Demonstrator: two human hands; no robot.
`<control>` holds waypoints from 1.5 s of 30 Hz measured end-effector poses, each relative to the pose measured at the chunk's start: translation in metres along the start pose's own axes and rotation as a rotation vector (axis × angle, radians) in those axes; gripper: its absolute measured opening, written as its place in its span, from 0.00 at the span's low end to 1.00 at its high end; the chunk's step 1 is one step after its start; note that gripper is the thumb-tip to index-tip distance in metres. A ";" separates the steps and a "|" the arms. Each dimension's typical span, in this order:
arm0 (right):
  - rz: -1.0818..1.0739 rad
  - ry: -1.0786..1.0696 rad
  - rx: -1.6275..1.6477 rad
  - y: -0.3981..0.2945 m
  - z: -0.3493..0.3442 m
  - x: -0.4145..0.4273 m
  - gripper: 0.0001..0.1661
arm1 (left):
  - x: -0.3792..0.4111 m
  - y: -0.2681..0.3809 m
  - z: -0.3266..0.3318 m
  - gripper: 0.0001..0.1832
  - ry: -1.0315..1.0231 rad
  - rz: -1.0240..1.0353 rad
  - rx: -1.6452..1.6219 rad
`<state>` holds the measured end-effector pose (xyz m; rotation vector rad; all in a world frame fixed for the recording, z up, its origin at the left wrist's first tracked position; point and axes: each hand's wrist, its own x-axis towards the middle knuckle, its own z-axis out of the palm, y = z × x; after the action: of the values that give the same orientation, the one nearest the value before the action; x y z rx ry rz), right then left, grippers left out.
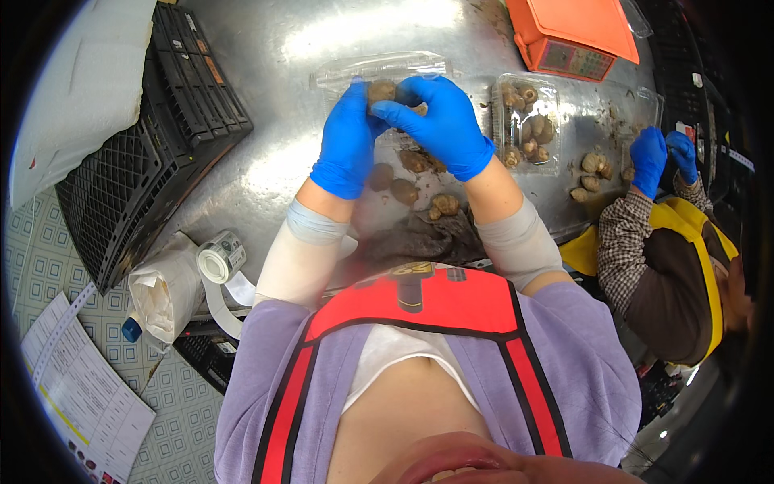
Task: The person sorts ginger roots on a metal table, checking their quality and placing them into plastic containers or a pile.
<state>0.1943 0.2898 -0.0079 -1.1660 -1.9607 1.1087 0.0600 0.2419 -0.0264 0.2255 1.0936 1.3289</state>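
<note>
Both my hands wear blue gloves and meet over a clear plastic clamshell box [387, 60] on the steel table. A brown taro-like tuber [381, 92] is held between my left hand [351, 133] and my right hand [438, 124], with my right thumb against its lower side. Part of another pale-brown tuber shows under my right fingers. Nearer to me, several tubers [404, 191] lie loose on the table, one of them a knobbly piece [445, 205] beside a dark wet cloth [423, 237]. My hands cover much of the box, so its contents are mostly hidden.
A filled clamshell box of tubers [527, 124] stands to the right, below an orange scale [571, 42]. A co-worker's blue-gloved hands [648, 158] are farther right, near loose tubers [592, 163]. Black plastic crates [163, 139], a label roll [221, 260] and a paper bag [163, 296] are at left.
</note>
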 end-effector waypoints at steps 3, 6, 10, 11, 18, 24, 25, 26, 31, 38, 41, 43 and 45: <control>-0.061 -0.196 -0.182 -0.005 -0.014 0.007 0.17 | -0.001 -0.002 -0.002 0.25 -0.058 0.054 0.180; -0.069 -0.289 -0.219 0.002 -0.019 0.012 0.17 | 0.006 0.000 -0.013 0.24 -0.152 0.060 0.292; -0.079 -0.255 -0.217 0.013 -0.016 0.010 0.17 | 0.009 -0.004 -0.009 0.23 -0.149 0.110 0.317; -0.075 -0.239 -0.203 0.017 -0.016 0.008 0.16 | 0.010 -0.007 -0.007 0.23 -0.146 0.121 0.319; -0.163 0.003 -0.430 0.042 -0.058 -0.011 0.08 | 0.016 -0.009 0.004 0.23 -0.191 0.060 0.460; 0.044 -0.238 -0.914 0.045 -0.100 -0.085 0.28 | 0.045 -0.018 -0.036 0.25 -0.182 0.499 1.138; -0.058 -0.150 -0.938 0.048 -0.095 -0.090 0.25 | 0.036 -0.012 -0.025 0.25 -0.122 0.482 1.245; -0.162 -0.061 -0.960 0.054 -0.084 -0.096 0.23 | 0.030 -0.008 -0.020 0.26 -0.180 0.429 1.171; -0.061 -0.262 -1.202 0.077 -0.047 -0.105 0.33 | 0.013 0.007 0.003 0.26 -0.163 0.151 0.802; 0.013 0.056 -0.024 0.040 -0.061 -0.099 0.33 | 0.003 0.015 0.011 0.13 -0.344 0.451 0.666; 0.033 0.005 0.377 0.020 -0.061 -0.090 0.36 | -0.002 0.014 0.014 0.17 -0.293 0.417 0.624; 0.038 -0.001 0.463 0.018 -0.058 -0.087 0.37 | -0.002 0.016 0.015 0.14 -0.244 0.416 0.636; 0.053 -0.013 0.520 0.017 -0.057 -0.083 0.37 | 0.000 0.019 0.011 0.15 -0.257 0.426 0.618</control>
<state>0.2833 0.2401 -0.0014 -0.9275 -1.5181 1.5372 0.0553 0.2523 -0.0079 1.1074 1.2483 1.2450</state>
